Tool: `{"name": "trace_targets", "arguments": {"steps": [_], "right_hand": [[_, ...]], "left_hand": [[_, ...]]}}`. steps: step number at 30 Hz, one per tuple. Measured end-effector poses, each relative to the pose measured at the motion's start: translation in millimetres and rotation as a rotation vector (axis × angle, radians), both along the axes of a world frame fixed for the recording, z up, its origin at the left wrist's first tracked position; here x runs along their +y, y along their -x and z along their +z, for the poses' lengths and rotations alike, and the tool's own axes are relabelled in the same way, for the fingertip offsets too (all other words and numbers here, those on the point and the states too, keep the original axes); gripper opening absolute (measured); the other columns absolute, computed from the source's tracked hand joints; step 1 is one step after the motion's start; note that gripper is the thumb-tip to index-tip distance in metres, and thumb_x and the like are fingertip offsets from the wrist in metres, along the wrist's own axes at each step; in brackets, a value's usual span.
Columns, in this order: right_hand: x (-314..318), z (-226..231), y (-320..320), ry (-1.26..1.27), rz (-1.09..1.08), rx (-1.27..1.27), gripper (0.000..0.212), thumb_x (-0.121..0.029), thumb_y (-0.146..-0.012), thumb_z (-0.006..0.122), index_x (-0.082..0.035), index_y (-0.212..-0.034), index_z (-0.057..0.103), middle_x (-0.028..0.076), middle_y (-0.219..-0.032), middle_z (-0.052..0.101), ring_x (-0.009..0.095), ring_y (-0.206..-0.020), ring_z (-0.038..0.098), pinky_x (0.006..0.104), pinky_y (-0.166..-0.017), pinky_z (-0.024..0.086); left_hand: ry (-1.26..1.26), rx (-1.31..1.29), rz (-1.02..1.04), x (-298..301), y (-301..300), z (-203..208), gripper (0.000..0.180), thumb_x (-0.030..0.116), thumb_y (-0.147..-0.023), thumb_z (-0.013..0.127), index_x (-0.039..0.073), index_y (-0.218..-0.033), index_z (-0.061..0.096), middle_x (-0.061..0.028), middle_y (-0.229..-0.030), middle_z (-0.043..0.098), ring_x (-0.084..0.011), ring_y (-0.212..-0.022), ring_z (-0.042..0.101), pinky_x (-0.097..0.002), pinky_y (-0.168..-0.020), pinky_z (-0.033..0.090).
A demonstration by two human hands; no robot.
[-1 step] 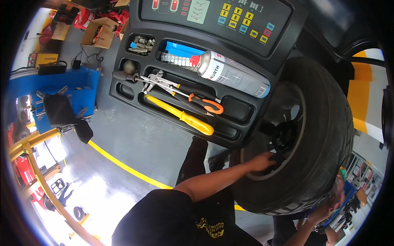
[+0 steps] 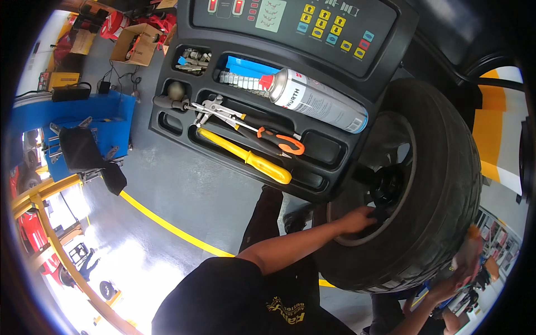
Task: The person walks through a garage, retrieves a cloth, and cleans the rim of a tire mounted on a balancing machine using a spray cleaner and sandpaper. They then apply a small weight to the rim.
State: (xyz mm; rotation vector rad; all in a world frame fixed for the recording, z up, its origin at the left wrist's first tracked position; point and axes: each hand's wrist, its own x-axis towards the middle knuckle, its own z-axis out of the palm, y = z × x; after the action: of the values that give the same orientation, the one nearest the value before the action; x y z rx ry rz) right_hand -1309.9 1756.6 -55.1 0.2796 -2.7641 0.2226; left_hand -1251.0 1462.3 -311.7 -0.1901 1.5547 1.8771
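Nearest the camera is the person's dark shirt at the bottom edge, with both forearms reaching out toward the tire [image 2: 441, 201] on the right. The left hand [image 2: 357, 219] is pressed against the inner edge of the rim [image 2: 391, 167], just beside the black hub [image 2: 388, 187]; its fingers curl around something dark there, but I can't tell whether that grip is actually closed on anything or just resting. The right hand [image 2: 466, 259] is low on the right, against the outer tread of the tire, blurred, fingers looking spread, so whether it grips is also a can't-tell. The tire itself sits upright on the machine's shaft, right of the tool tray [image 2: 167, 120] and partly tucked behind its near right corner. A bit further out, the tray holds a yellow screwdriver [image 2: 245, 157] lying diagonally in the near slot, then pliers [image 2: 251, 129] with orange and black handles just behind it, touching or nearly so. Further still there's a spray can [image 2: 315, 100] on its side, silver with a red collar, and a blue box [image 2: 248, 67] behind its nozzle end. A small compartment at the far left of the tray has loose metal bits [image 2: 192, 58]. Beyond the tray is the control panel [image 2: 296, 22] with yellow and blue buttons. Off to the left, a yellow line [image 2: 167, 226] runs across the grey floor, with a blue bench [image 2: 72, 120] and cardboard boxes [image 2: 134, 42] well away in the far left.
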Motion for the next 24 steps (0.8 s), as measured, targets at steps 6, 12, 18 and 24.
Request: {"name": "trace_targets", "arguments": {"steps": [6, 12, 18, 24], "right_hand": [[37, -26, 72, 0.279, -0.167, -0.212, 0.044, -0.018, -0.107, 0.04, 0.004, -0.145, 0.047, 0.014, -0.147, 0.052, 0.024, -0.135, 0.049, 0.0381, -0.116, 0.032], [36, -19, 45, 0.192, -0.124, -0.165, 0.044, -0.019, -0.107, 0.042, 0.005, -0.143, 0.05, 0.011, -0.145, 0.054, 0.023, -0.134, 0.049, 0.0374, -0.115, 0.032], [-26, 0, 51, 0.113, -0.291, -0.101, 0.044, -0.016, -0.107, 0.043, 0.006, -0.144, 0.047, 0.014, -0.148, 0.051, 0.023, -0.134, 0.048, 0.037, -0.113, 0.035], [21, -21, 28, 0.289, -0.092, -0.141, 0.045, -0.017, -0.108, 0.038, 0.009, -0.144, 0.046, 0.018, -0.15, 0.049, 0.025, -0.138, 0.046, 0.0383, -0.116, 0.034]], "left_hand": [[-0.094, -0.007, 0.044, -1, 5, 2, 0.06, 0.036, -0.094, 0.063, -0.001, -0.14, 0.053, -0.0239, -0.139, 0.056, -0.0361, -0.131, 0.053, -0.0405, -0.111, 0.04], [-0.089, -0.084, 0.081, 4, 0, -12, 0.058, 0.034, -0.095, 0.062, -0.001, -0.141, 0.052, -0.0238, -0.14, 0.056, -0.0351, -0.132, 0.053, -0.0395, -0.111, 0.04], [-0.036, 0.008, 0.072, 24, -2, -17, 0.061, 0.035, -0.097, 0.06, -0.001, -0.145, 0.048, -0.0253, -0.146, 0.05, -0.0364, -0.135, 0.051, -0.04, -0.113, 0.039], [-0.069, -0.015, 0.056, 21, -2, -23, 0.063, 0.037, -0.098, 0.061, 0.0, -0.147, 0.047, -0.0248, -0.148, 0.049, -0.0364, -0.136, 0.049, -0.0405, -0.114, 0.038]]}}
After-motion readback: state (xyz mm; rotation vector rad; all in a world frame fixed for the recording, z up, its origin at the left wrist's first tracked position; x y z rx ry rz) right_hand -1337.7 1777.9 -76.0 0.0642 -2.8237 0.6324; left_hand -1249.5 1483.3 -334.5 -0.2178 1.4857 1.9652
